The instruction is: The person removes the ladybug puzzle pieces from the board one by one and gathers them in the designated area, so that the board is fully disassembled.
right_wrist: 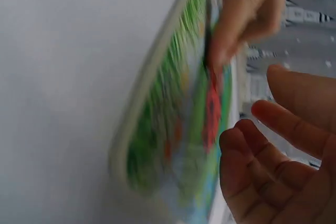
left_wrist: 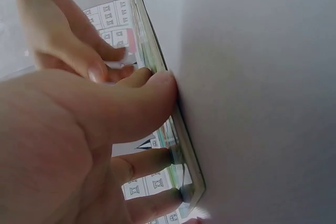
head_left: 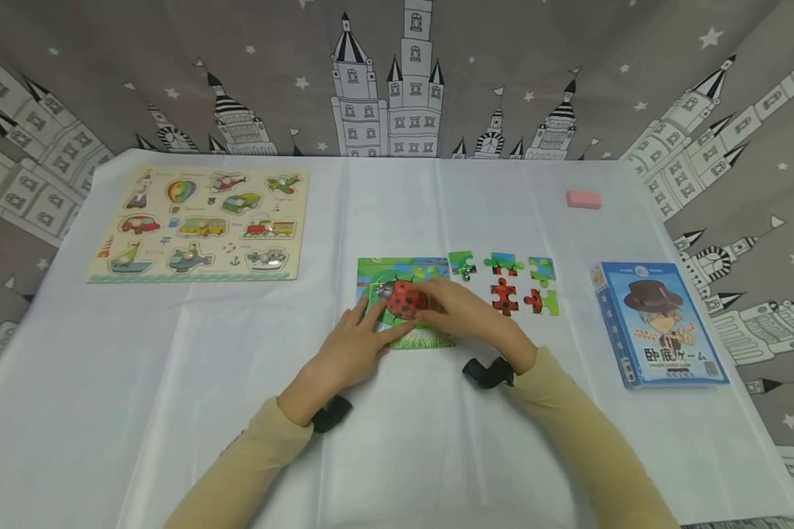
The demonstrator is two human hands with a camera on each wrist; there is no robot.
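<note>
A ladybug jigsaw puzzle [head_left: 418, 339] lies flat in its board at the middle of the table. My left hand [head_left: 352, 348] rests on its left part, fingers spread and fairly straight; in the left wrist view the thumb [left_wrist: 142, 100] touches the board's edge. My right hand [head_left: 459, 308] hovers over the right side of the ladybug, fingers loosely bent. Between those fingers [right_wrist: 239, 156] no piece shows in the right wrist view. Several loose pieces lie right of the board, among them a red one [head_left: 505, 297] and a green one [head_left: 462, 263].
A wooden vehicle puzzle board [head_left: 298, 257] lies at the back left. On the right stands a blue game box [head_left: 662, 323], with a pink block [head_left: 584, 199] farther back. A grey castle-print cloth [head_left: 503, 44] hangs behind the white tabletop [head_left: 205, 382].
</note>
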